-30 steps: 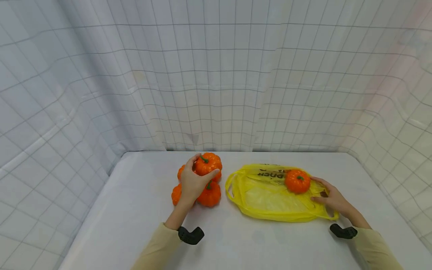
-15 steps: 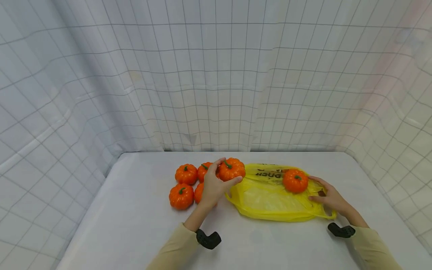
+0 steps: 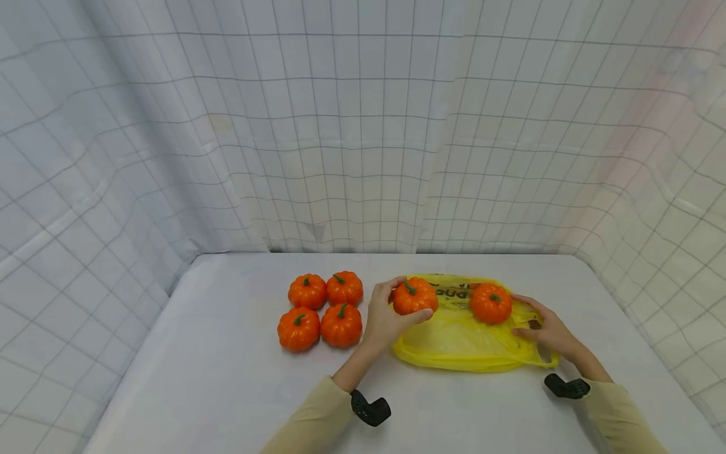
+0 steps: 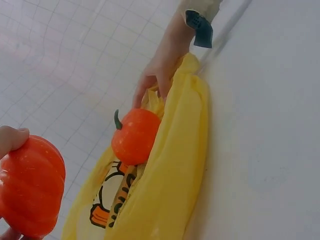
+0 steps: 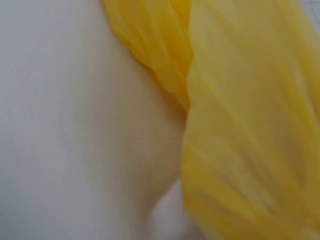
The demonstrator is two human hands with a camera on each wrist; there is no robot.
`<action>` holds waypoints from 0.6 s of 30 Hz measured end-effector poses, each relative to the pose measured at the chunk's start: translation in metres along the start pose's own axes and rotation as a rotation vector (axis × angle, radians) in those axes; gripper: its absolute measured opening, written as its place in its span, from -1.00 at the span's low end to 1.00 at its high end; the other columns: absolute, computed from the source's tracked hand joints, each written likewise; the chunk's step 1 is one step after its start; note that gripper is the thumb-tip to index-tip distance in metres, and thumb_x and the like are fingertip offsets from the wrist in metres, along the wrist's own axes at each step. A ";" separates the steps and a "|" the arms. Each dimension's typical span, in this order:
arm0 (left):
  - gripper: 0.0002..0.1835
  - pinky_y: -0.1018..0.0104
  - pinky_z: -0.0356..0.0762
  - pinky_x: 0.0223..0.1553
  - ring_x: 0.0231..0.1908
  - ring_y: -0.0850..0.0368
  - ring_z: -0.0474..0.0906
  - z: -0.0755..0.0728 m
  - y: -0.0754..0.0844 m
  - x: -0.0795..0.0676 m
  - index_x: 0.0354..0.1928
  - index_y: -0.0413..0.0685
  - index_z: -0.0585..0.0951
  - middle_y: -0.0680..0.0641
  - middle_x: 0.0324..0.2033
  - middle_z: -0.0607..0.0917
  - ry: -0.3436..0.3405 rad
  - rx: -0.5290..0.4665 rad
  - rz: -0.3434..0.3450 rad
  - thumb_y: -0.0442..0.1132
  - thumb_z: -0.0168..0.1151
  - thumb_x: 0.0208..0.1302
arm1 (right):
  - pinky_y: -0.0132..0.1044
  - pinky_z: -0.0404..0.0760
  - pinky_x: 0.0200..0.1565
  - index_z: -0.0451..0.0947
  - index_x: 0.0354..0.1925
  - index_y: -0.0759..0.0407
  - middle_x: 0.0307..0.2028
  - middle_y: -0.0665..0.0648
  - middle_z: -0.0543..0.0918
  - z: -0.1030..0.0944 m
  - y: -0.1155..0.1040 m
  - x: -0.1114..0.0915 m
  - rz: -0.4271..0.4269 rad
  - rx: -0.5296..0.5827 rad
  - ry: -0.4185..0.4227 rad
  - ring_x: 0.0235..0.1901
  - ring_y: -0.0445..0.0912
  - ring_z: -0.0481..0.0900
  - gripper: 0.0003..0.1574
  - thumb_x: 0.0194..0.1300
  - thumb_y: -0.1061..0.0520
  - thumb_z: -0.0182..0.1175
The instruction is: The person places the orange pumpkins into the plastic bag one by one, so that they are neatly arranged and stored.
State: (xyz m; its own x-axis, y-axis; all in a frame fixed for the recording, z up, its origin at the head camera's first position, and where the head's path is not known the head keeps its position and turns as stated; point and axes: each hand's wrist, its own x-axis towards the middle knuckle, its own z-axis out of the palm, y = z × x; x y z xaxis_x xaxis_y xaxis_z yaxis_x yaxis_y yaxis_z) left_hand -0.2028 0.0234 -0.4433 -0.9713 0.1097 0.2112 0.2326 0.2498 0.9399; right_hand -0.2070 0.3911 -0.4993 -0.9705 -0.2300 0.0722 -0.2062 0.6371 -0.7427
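My left hand [image 3: 388, 318] grips an orange mini pumpkin [image 3: 416, 296] with a green stem, thumb on the near side and fingers on the far side. This pumpkin overlaps the left end of a yellow plastic bag [image 3: 454, 343] in the head view. A second pumpkin [image 3: 491, 304] sits at the bag's right part; in the left wrist view that pumpkin [image 4: 136, 137] rests in the bag's mouth. Thumb and fingers of my right hand [image 3: 550, 331] are spread apart at the bag's right end, touching the plastic. Yellow film [image 5: 240, 125] fills much of the right wrist view.
Several more pumpkins stand in a cluster on the left of the white table [image 3: 227, 378], among them a front-left pumpkin [image 3: 299, 329] and a back-right pumpkin [image 3: 345, 288]. White gridded curtain [image 3: 340, 157] hangs behind and at both sides.
The left hand has carried its pumpkin from the cluster rightward to the bag's left end, uncovering the pumpkins behind. The right hand has kept its place at the bag.
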 end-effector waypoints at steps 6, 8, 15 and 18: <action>-0.17 0.08 0.47 0.19 0.14 0.02 0.42 0.020 0.001 0.004 0.26 0.00 0.43 -0.09 0.15 0.44 -0.041 0.043 -0.007 0.05 0.53 -0.09 | 0.13 0.46 0.11 0.16 0.39 0.24 0.37 0.41 0.20 0.000 0.003 0.003 0.008 -0.015 -0.001 0.24 0.25 0.24 -0.06 0.15 0.11 0.36; -0.17 0.07 0.48 0.18 0.14 0.02 0.42 0.026 0.002 0.006 0.27 0.02 0.42 -0.08 0.16 0.43 -0.057 0.045 -0.022 0.07 0.53 -0.09 | 0.07 0.49 0.09 0.15 0.39 0.23 0.37 0.40 0.20 0.000 0.004 0.004 0.011 -0.021 -0.001 0.24 0.26 0.24 -0.06 0.14 0.11 0.36; -0.18 0.08 0.52 0.13 0.10 0.03 0.43 0.049 0.000 0.015 0.26 0.04 0.43 -0.07 0.14 0.44 -0.079 0.052 -0.042 0.07 0.52 -0.08 | 0.24 0.42 0.12 0.15 0.40 0.23 0.37 0.42 0.19 0.001 0.005 0.004 -0.002 0.012 -0.003 0.25 0.28 0.22 -0.06 0.15 0.13 0.35; -0.18 0.10 0.51 0.13 0.10 0.03 0.44 0.060 -0.003 0.019 0.26 0.06 0.43 -0.06 0.13 0.44 -0.082 0.066 -0.053 0.08 0.52 -0.08 | 0.09 0.49 0.13 0.16 0.39 0.21 0.37 0.40 0.20 0.000 0.004 0.003 -0.002 0.003 0.003 0.24 0.15 0.25 -0.07 0.16 0.11 0.35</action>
State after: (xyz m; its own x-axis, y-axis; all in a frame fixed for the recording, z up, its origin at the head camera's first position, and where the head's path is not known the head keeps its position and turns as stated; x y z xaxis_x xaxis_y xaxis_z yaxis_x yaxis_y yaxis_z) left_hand -0.2186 0.0822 -0.4580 -0.9755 0.1724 0.1366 0.1866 0.3197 0.9290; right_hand -0.2111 0.3927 -0.5020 -0.9703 -0.2295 0.0758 -0.2083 0.6346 -0.7442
